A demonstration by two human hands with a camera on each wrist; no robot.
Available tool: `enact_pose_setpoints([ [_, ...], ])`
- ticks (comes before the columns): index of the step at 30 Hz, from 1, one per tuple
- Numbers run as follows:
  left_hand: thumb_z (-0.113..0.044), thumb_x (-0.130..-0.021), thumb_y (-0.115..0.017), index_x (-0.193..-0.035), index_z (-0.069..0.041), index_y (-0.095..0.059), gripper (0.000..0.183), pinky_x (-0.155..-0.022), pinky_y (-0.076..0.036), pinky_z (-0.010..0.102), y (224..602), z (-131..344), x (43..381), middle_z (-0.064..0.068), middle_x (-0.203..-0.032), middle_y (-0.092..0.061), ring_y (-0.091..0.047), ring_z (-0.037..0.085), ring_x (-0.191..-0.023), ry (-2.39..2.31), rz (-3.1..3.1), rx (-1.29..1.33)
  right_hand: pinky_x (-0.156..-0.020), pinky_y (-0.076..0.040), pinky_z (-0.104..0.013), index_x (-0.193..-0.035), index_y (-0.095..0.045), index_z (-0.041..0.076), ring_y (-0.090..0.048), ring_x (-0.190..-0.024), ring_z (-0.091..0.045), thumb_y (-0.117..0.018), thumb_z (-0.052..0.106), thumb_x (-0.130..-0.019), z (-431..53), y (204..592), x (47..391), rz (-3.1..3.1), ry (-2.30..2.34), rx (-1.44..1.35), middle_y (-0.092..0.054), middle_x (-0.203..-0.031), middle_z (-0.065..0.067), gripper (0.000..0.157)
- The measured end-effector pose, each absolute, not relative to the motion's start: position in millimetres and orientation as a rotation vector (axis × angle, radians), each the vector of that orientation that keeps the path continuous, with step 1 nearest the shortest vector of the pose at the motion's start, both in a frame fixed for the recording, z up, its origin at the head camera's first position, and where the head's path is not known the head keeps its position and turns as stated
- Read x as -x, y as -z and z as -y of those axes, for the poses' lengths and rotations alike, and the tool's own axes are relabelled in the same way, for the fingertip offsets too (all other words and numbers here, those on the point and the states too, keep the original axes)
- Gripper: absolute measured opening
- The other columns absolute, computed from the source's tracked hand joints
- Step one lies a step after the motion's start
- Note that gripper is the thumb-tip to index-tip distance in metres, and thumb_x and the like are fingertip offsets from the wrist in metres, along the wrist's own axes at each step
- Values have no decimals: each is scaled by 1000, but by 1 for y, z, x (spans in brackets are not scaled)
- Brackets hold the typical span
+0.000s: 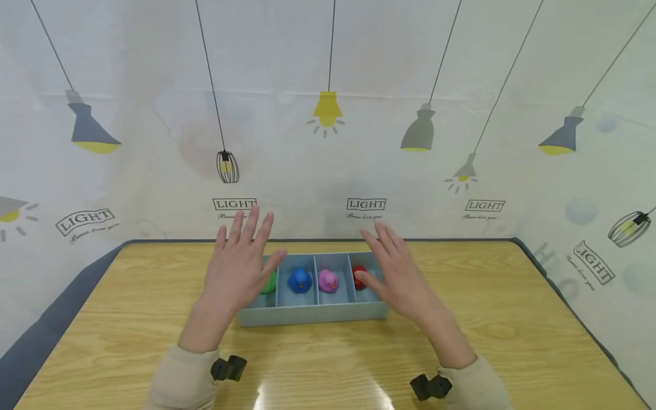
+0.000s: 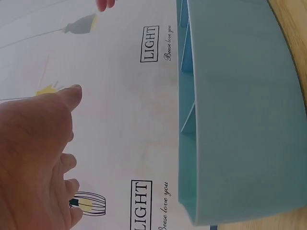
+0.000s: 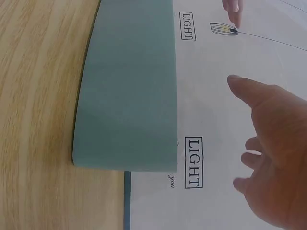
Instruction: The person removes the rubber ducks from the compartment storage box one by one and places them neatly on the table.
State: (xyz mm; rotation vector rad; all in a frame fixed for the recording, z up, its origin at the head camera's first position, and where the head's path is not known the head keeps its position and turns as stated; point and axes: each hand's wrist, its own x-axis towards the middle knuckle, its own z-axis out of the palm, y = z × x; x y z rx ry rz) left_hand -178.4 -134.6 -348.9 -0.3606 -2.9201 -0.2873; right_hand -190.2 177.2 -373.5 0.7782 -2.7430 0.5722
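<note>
A light blue box (image 1: 314, 315) with a row of compartments lies on the table. Small rubber ducks sit one to a compartment: green (image 1: 269, 283), blue (image 1: 299, 280), pink (image 1: 328, 281) and a red toy (image 1: 360, 276) partly covered by my right thumb. My left hand (image 1: 238, 267) is spread above the box's left end, hiding part of the green duck. Over the right end hovers my right hand (image 1: 402, 273), fingers extended. Both wrist views show the hands raised above the rim of the box wall (image 2: 249, 110), holding nothing.
The wooden table (image 1: 492, 307) extends around the box on every side. Behind it stands a pale backdrop (image 1: 287, 148) printed with lamps and LIGHT signs. A dark edge strip (image 1: 564, 307) runs along the table's right side. Small black cameras (image 1: 229, 368) sit at both wrists.
</note>
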Motion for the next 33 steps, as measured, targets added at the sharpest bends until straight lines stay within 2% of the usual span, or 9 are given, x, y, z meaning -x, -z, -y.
enact_pose_setpoints([
  [4, -53, -108, -43, -166, -13, -13, 77, -121, -7, 64, 350, 138, 178, 15, -171, 0, 2, 38, -156, 319, 2894, 398, -117, -31, -57, -161, -32, 7, -24, -152, -37, -76, 25, -96, -176, 375, 191, 2729, -721, -802, -21, -168, -15, 81],
  [8, -53, -105, -50, -165, -9, -14, 83, -121, -11, 63, 355, 144, 176, 20, -170, -4, -4, 40, -155, 431, 2850, 436, -116, -34, -54, -159, -33, 2, -34, -148, -38, -79, 16, -92, -177, 377, 192, 2733, -856, -801, -32, -164, -18, 82],
  [11, -53, -103, -55, -165, -7, -13, 88, -121, -14, 61, 359, 151, 174, 23, -169, -6, -8, 42, -154, 555, 2815, 449, -111, -40, -53, -157, -35, -1, -46, -139, -39, -80, 9, -90, -178, 381, 194, 2727, -938, -796, -45, -155, -22, 81],
  [15, -53, -101, -60, -165, -7, -10, 93, -118, -21, 62, 365, 159, 170, 24, -169, -6, -14, 46, -153, 666, 2783, 441, -103, -49, -50, -151, -42, -6, -59, -126, -39, -76, -1, -91, -179, 386, 198, 2700, -1064, -815, -55, -144, -25, 69],
  [18, -51, -100, -62, -165, -5, -12, 94, -115, -28, 64, 370, 164, 167, 26, -168, -8, -18, 48, -151, 696, 2773, 426, -101, -51, -48, -145, -48, -10, -62, -123, -39, -72, -8, -91, -180, 391, 201, 2680, -1120, -841, -59, -139, -26, 59],
  [23, -48, -100, -65, -164, -3, -12, 94, -104, -41, 67, 380, 170, 163, 28, -167, -10, -27, 52, -146, 763, 2787, 388, -99, -52, -49, -142, -52, -11, -63, -119, -44, -71, -10, -91, -182, 397, 207, 2697, -1144, -847, -63, -131, -29, 55],
  [27, -47, -99, -67, -165, -7, -10, 96, -103, -40, 68, 389, 173, 163, 28, -166, -13, -29, 52, -145, 897, 2800, 360, -99, -52, -51, -143, -51, -9, -63, -120, -44, -70, -9, -92, -179, 397, 210, 2746, -1195, -847, -61, -135, -29, 55],
  [33, -38, -96, -73, -164, -4, -14, 96, -111, -30, 69, 403, 173, 163, 30, -164, -18, -26, 52, -146, 1049, 2767, 366, -99, -51, -52, -144, -50, -9, -62, -121, -42, -68, -8, -93, -173, 397, 215, 2832, -1180, -837, -59, -137, -27, 54],
])
